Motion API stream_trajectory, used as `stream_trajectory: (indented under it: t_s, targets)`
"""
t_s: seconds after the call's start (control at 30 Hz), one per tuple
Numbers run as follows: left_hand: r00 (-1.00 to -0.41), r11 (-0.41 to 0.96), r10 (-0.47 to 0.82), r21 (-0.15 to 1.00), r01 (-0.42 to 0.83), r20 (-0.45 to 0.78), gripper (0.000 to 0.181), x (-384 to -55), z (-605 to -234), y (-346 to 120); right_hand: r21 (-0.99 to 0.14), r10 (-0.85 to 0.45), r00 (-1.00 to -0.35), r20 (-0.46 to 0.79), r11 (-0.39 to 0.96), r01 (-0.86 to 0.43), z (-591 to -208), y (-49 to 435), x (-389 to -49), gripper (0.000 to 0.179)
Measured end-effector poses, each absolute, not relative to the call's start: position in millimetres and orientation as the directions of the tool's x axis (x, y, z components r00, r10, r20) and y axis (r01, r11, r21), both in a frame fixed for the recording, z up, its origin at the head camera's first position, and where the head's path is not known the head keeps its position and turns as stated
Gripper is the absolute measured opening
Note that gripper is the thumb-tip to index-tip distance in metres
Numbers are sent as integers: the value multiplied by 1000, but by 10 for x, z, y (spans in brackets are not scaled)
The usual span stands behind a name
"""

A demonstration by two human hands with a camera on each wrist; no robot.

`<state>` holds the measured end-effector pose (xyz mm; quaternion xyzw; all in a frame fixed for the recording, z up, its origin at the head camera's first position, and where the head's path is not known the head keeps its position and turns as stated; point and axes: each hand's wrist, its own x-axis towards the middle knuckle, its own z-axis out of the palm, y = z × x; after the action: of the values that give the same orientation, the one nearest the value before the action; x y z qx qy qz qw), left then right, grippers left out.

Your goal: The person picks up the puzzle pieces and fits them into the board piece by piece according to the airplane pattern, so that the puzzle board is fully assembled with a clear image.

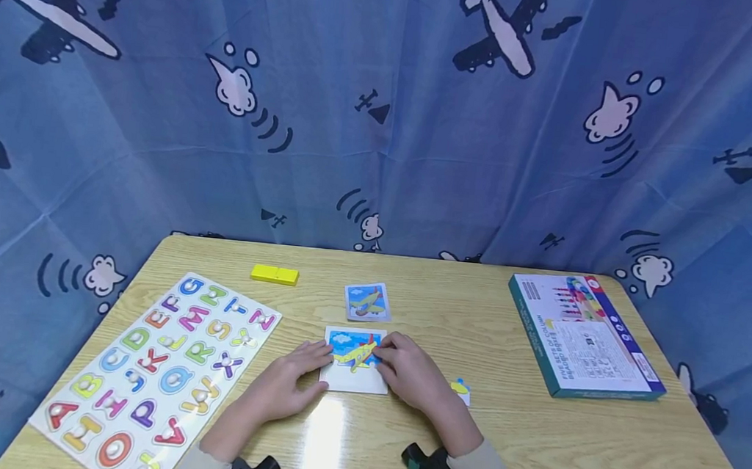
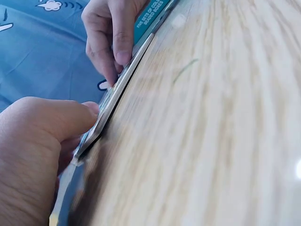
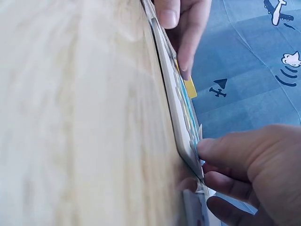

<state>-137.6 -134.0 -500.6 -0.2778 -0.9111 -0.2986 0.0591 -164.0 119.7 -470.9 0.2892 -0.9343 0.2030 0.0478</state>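
A white puzzle tray (image 1: 352,383) lies in the middle of the table, with a yellow airplane picture of puzzle pieces (image 1: 355,353) in its upper part. My left hand (image 1: 286,383) rests along its left edge, fingers extended and thumb near the lower corner. At the right side of the picture, my right hand (image 1: 413,374) pinches a puzzle piece with bent fingers, mostly hidden under the fingertips. The right wrist view shows that thumb (image 3: 209,149) low at the tray's edge. Beside the right wrist lies a loose puzzle piece (image 1: 460,390). Behind the tray is a small airplane picture card (image 1: 368,301).
A white alphabet peg board (image 1: 159,372) covers the left side of the table. A yellow block (image 1: 275,274) lies toward the back left. At the right lies a flat green-edged box (image 1: 586,338). A blue airplane-print curtain (image 1: 385,117) hangs behind the table.
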Motion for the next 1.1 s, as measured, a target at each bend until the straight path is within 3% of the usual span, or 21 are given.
stream_trajectory:
  t_s: [0.43, 1.1]
  targets:
    - [-853, 666, 481, 549, 506, 203, 44, -1365, -5003, -1360, -476, -493, -869, 31, 757, -447, -4592, 1436, -1573, 37]
    - [-869, 668, 462, 574, 473, 179, 45, -1370, -4975, -1357, -498, -507, -862, 15, 744, -446, -4662, 1782, -1472, 25]
